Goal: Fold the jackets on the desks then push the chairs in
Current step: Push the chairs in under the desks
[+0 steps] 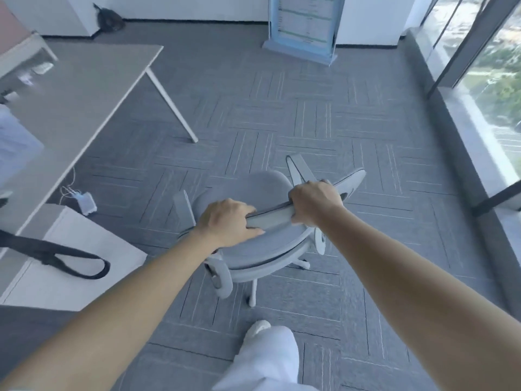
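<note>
We are in the chair-pushing half of the job, judging by where our hands are. Our left hand [225,221] grips the top edge of the backrest of the grey chair [245,187], fingers curled over it and thumb underneath, and our right hand [314,203] is wrapped round the same edge further along, so both are closed on the chair. The chair itself stands out on the carpet, well apart from the desk [84,86] and off to its right, beyond the desk's slanted white leg; it is not yet tucked in. It looks turned partly away from the desk, so we judge it needs swinging round as well as rolling in. On the desk's near left end lies a pale garment [14,142], cut off by the frame's edge and blurred; we cannot tell whether it is a jacket or whether it is folded, so the folding half can't be confirmed from here. Beneath the desk's near end sits a white cabinet [76,258] with a black strap [56,255] lying across it, and a power strip [84,201] lies on the floor just under the desk's edge. What remains, as we judge it, is to bring this chair to the desk, and possibly others out of view.
</note>
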Action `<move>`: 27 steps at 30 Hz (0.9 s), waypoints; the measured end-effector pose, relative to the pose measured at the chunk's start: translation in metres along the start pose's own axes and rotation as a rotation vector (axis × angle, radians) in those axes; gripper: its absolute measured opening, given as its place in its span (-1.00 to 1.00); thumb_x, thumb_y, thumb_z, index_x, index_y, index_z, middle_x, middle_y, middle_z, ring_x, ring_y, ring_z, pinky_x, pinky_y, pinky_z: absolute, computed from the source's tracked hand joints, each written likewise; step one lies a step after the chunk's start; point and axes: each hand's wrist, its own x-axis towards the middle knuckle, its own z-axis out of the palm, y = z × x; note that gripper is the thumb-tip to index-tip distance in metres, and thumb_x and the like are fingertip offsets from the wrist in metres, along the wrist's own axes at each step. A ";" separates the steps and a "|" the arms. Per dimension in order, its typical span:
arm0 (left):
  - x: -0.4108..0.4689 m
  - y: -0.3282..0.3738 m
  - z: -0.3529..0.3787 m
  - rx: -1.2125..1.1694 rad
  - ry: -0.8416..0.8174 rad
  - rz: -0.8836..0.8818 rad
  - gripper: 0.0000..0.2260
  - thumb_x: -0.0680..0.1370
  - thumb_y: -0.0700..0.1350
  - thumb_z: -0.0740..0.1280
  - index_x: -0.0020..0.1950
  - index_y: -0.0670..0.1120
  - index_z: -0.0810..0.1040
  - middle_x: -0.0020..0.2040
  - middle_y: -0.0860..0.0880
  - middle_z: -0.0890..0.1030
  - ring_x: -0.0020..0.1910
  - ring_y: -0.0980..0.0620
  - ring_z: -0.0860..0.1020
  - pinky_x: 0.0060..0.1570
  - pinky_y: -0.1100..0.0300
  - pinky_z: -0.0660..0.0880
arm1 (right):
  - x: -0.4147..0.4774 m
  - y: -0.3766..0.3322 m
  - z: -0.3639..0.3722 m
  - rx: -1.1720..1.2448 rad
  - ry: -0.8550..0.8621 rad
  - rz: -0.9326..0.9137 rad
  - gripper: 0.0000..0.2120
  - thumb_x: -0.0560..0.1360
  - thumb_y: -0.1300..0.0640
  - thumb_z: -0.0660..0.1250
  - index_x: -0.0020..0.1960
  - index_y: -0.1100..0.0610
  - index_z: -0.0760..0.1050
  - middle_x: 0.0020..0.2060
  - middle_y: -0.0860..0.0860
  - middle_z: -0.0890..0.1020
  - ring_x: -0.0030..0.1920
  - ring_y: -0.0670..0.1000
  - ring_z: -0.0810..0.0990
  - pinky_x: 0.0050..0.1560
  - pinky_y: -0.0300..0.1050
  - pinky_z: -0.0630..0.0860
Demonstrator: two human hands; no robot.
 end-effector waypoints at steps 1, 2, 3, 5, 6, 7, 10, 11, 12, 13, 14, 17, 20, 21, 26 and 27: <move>0.008 0.002 -0.002 0.001 0.007 -0.009 -0.56 0.44 0.34 0.37 0.09 0.04 0.64 -0.10 0.04 0.67 -0.07 -0.07 0.61 -0.10 0.07 0.56 | 0.008 0.013 -0.003 0.010 -0.011 -0.048 -0.73 0.38 -0.12 0.46 0.01 -0.04 0.56 -0.21 -0.04 0.58 -0.15 0.08 0.55 -0.06 -0.09 0.31; 0.016 0.004 -0.003 -0.002 0.002 -0.025 -0.57 0.44 0.35 0.37 0.05 0.03 0.64 -0.13 0.04 0.66 -0.09 -0.06 0.61 -0.12 0.07 0.55 | 0.018 0.026 -0.006 0.017 -0.020 -0.086 -0.70 0.37 -0.20 0.46 0.00 -0.07 0.55 -0.18 -0.06 0.61 -0.11 0.07 0.58 -0.09 -0.10 0.35; 0.025 0.004 -0.003 -0.003 0.003 -0.036 -0.58 0.43 0.35 0.37 0.00 0.02 0.64 -0.17 0.05 0.65 -0.12 -0.06 0.60 -0.14 0.07 0.55 | 0.028 0.040 -0.009 0.014 -0.027 -0.108 -0.67 0.34 -0.27 0.46 -0.02 -0.10 0.54 -0.19 -0.07 0.61 -0.10 0.07 0.60 -0.11 -0.10 0.39; 0.042 -0.002 0.000 -0.034 0.039 -0.073 -0.54 0.39 0.39 0.35 -0.15 -0.01 0.61 -0.27 0.06 0.62 -0.21 -0.05 0.59 -0.20 0.08 0.55 | 0.050 0.066 -0.016 -0.043 0.005 -0.144 -0.67 0.33 -0.27 0.45 -0.05 -0.10 0.53 -0.24 -0.08 0.57 -0.10 0.08 0.61 -0.10 -0.08 0.43; 0.049 -0.007 0.002 -0.074 0.062 -0.101 -0.52 0.36 0.41 0.34 -0.21 -0.02 0.60 -0.32 0.08 0.59 -0.26 -0.02 0.57 -0.24 0.10 0.54 | 0.063 0.077 -0.016 -0.081 0.029 -0.167 -0.70 0.35 -0.22 0.44 -0.03 -0.08 0.55 -0.24 -0.07 0.56 -0.09 0.09 0.62 -0.10 -0.08 0.42; 0.056 -0.013 0.004 -0.101 0.089 -0.130 -0.51 0.34 0.42 0.32 -0.23 -0.02 0.61 -0.34 0.09 0.58 -0.29 0.01 0.55 -0.27 0.13 0.52 | 0.075 0.086 -0.017 -0.112 0.062 -0.195 -0.73 0.39 -0.16 0.42 0.00 -0.05 0.56 -0.22 -0.04 0.58 -0.08 0.10 0.62 -0.09 -0.07 0.42; 0.080 -0.026 -0.003 -0.096 0.089 -0.196 -0.54 0.35 0.38 0.38 -0.17 -0.02 0.66 -0.31 0.09 0.60 -0.30 0.08 0.53 -0.31 0.20 0.45 | 0.115 0.099 -0.025 -0.130 0.067 -0.268 -0.74 0.46 -0.09 0.41 0.09 -0.01 0.57 -0.09 0.00 0.64 -0.03 0.12 0.63 -0.06 -0.06 0.38; 0.087 -0.029 -0.007 -0.088 0.086 -0.221 -0.56 0.35 0.35 0.42 -0.16 -0.03 0.67 -0.30 0.09 0.59 -0.29 0.06 0.53 -0.33 0.22 0.41 | 0.128 0.099 -0.029 -0.128 0.065 -0.298 -0.72 0.46 -0.09 0.42 0.11 0.00 0.56 -0.06 0.00 0.64 0.00 0.12 0.63 -0.06 -0.06 0.37; 0.094 -0.031 -0.011 -0.081 0.089 -0.244 -0.56 0.35 0.36 0.42 -0.13 -0.02 0.68 -0.28 0.11 0.60 -0.28 0.06 0.54 -0.33 0.23 0.40 | 0.141 0.099 -0.033 -0.128 0.055 -0.329 -0.69 0.47 -0.10 0.43 0.13 0.01 0.55 -0.04 0.01 0.63 0.02 0.12 0.62 -0.07 -0.07 0.37; 0.099 -0.032 -0.016 -0.080 0.087 -0.264 -0.53 0.34 0.38 0.39 -0.08 0.00 0.69 -0.23 0.12 0.62 -0.24 0.05 0.56 -0.30 0.23 0.41 | 0.151 0.100 -0.037 -0.122 0.035 -0.357 -0.67 0.46 -0.10 0.44 0.15 0.02 0.55 -0.01 0.02 0.63 0.04 0.12 0.62 -0.09 -0.07 0.37; 0.105 -0.031 -0.021 -0.076 0.074 -0.296 -0.52 0.35 0.39 0.38 -0.03 0.02 0.70 -0.17 0.14 0.64 -0.19 0.05 0.58 -0.24 0.22 0.45 | 0.163 0.101 -0.041 -0.111 0.021 -0.383 -0.67 0.46 -0.09 0.44 0.15 0.03 0.54 0.01 0.03 0.63 0.05 0.13 0.61 -0.12 -0.07 0.39; 0.128 -0.024 -0.030 -0.044 0.011 -0.412 -0.57 0.41 0.35 0.41 0.09 0.07 0.67 -0.04 0.15 0.65 -0.08 0.06 0.59 -0.15 0.20 0.45 | 0.201 0.116 -0.051 -0.102 -0.019 -0.481 -0.72 0.46 -0.07 0.41 0.12 0.02 0.53 0.00 0.04 0.62 0.02 0.14 0.61 -0.15 -0.06 0.48; 0.162 -0.018 -0.034 -0.027 0.028 -0.504 -0.48 0.38 0.44 0.33 0.10 0.10 0.66 -0.02 0.16 0.65 -0.05 0.07 0.59 -0.06 0.15 0.53 | 0.245 0.139 -0.061 -0.160 -0.007 -0.579 -0.72 0.45 -0.09 0.37 0.12 -0.04 0.54 -0.06 -0.01 0.63 -0.01 0.10 0.61 -0.17 -0.09 0.48; 0.174 -0.017 -0.032 -0.020 0.042 -0.531 -0.44 0.35 0.47 0.29 0.09 0.09 0.66 -0.02 0.15 0.65 -0.03 0.06 0.60 -0.04 0.14 0.54 | 0.262 0.147 -0.065 -0.176 -0.002 -0.604 -0.72 0.44 -0.10 0.36 0.12 -0.07 0.55 -0.07 -0.02 0.64 -0.01 0.09 0.62 -0.18 -0.10 0.47; 0.251 -0.009 -0.032 0.061 0.055 -0.675 -0.45 0.43 0.43 0.30 0.09 0.00 0.65 -0.09 0.09 0.61 -0.08 0.01 0.53 -0.13 0.18 0.36 | 0.348 0.185 -0.090 -0.244 0.013 -0.692 -0.70 0.41 -0.18 0.37 0.07 -0.06 0.59 -0.11 0.00 0.65 -0.03 0.11 0.62 -0.03 -0.05 0.56; 0.268 -0.008 -0.035 0.067 0.051 -0.700 -0.44 0.44 0.43 0.30 0.12 -0.01 0.65 -0.07 0.08 0.61 -0.05 0.00 0.54 -0.11 0.17 0.36 | 0.364 0.193 -0.094 -0.246 0.012 -0.707 -0.71 0.42 -0.18 0.38 0.06 -0.06 0.59 -0.10 0.00 0.65 -0.02 0.11 0.62 -0.02 -0.05 0.55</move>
